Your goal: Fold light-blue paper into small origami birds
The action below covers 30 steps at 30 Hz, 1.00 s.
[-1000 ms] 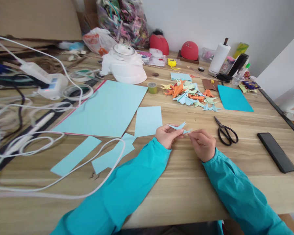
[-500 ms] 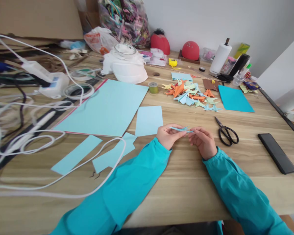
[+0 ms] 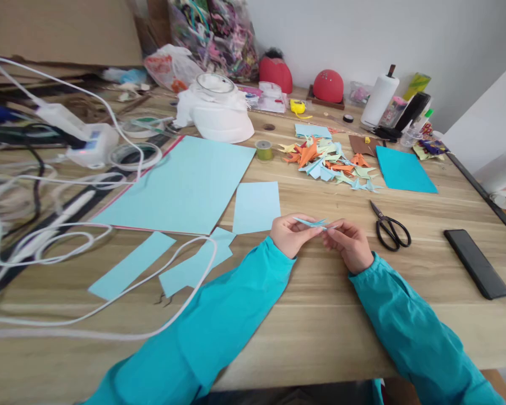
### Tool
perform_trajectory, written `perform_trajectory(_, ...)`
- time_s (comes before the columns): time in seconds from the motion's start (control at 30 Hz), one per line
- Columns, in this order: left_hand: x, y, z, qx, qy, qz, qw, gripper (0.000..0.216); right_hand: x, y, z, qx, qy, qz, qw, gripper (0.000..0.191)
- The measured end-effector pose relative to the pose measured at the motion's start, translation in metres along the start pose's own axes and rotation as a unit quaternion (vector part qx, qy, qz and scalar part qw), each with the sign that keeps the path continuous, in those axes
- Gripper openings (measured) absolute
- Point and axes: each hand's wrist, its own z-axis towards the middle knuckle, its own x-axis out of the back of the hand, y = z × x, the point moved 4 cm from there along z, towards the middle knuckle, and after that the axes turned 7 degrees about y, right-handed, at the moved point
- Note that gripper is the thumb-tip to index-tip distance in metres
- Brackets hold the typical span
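Note:
Between my two hands is a small folded light-blue paper crane point(image 3: 312, 223), held just above the table. My left hand point(image 3: 293, 233) pinches its body between thumb and fingers. The fingers of my right hand point(image 3: 349, 242) are closed on its right-hand tip, partly hiding it. Beyond my hands lies a pile of folded paper cranes point(image 3: 326, 160) in orange, pale green, yellow and light blue. A square of light-blue paper point(image 3: 257, 207) lies flat just past my left hand. Black-handled scissors point(image 3: 390, 225) rest to the right of my right hand.
A large light-blue sheet point(image 3: 181, 185) and cut paper strips point(image 3: 131, 267) lie on the left, with a white cable point(image 3: 152, 336) looping across. Near the pile are a thread spool point(image 3: 263, 151) and a turquoise sheet point(image 3: 406, 170). A black phone point(image 3: 476, 263) lies at right.
The paper crane has shifted slightly right, and the right fingers have drawn in closer around its tip. Both forearms stay almost where they were.

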Motion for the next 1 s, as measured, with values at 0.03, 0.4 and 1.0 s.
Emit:
perform_trajectory(0.03, 0.0002, 0.0007, -0.0007, 0.005, 0.005, -0.001, 1.000, 0.035, 0.0002, -0.0003, 0.0004, 0.012, 0.004, -0.017, 1.000, 0.019)
perform_trajectory(0.4, -0.0009, 0.0012, -0.0048, 0.049, 0.024, -0.025, 0.998, 0.039, -0.0003, -0.0027, 0.0010, 0.075, 0.031, -0.087, 0.993, 0.023)
perform_trajectory(1.0, -0.0001, -0.0005, -0.0034, 0.059, 0.036, -0.048, 0.996, 0.038, -0.0019, -0.0045, -0.0003, 0.064, 0.017, -0.090, 0.994, 0.022)
